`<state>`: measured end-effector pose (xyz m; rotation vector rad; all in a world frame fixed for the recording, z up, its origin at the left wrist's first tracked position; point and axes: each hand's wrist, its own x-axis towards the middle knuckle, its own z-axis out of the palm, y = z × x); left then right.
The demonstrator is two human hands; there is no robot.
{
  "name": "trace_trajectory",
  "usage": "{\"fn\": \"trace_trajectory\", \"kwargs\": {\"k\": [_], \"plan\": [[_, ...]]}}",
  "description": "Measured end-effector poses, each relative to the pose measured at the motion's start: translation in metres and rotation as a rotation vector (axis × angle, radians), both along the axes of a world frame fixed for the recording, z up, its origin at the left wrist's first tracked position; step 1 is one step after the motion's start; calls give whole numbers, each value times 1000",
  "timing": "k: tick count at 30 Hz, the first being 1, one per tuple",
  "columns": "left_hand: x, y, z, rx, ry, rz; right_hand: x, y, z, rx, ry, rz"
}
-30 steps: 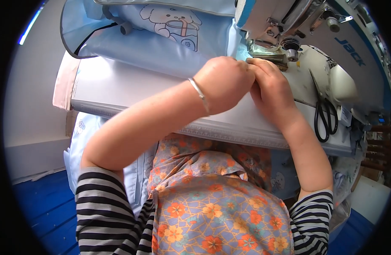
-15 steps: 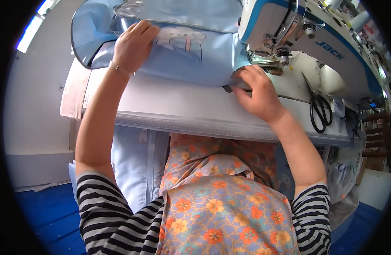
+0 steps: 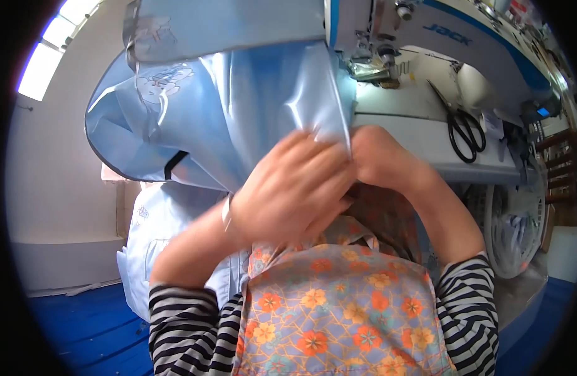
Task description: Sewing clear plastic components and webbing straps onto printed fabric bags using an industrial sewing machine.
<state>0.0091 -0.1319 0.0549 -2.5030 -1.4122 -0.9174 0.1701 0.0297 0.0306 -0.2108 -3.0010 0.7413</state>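
A glossy light-blue plastic sheet piece [image 3: 263, 94] with dark edging and a printed cartoon figure drapes over the front of the sewing table. My left hand [image 3: 295, 188], blurred by motion, reaches across to its right edge, fingers curled together over the plastic. Close beside it, my right hand [image 3: 385, 156] is closed at the same edge; its fingertips are hidden behind the plastic and my left hand. Just beyond the sheet's right edge stands the white and blue sewing machine [image 3: 401, 37], its lamp lit near the needle area.
Black-handled scissors [image 3: 464, 131] lie on the table [image 3: 414, 135] right of my right hand. Pale-blue fabric [image 3: 157, 219] hangs below the table on the left. A white plastic basket [image 3: 517, 232] stands at the lower right, near a wooden chair [image 3: 559, 163].
My left hand has come from the sheet's far left to its right edge beside my right hand. The plastic has been pulled toward me and opened out over the table's front edge.
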Motion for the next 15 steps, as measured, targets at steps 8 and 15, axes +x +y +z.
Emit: {"fn": "trace_trajectory", "kwargs": {"k": [8, 15], "plan": [[-19, 80, -2, -466, 138, 323, 22, 12, -1, -409, 123, -40], [2, 88, -41, -103, 105, 228, 41, 4, -9, -64, 275, -66]]}}
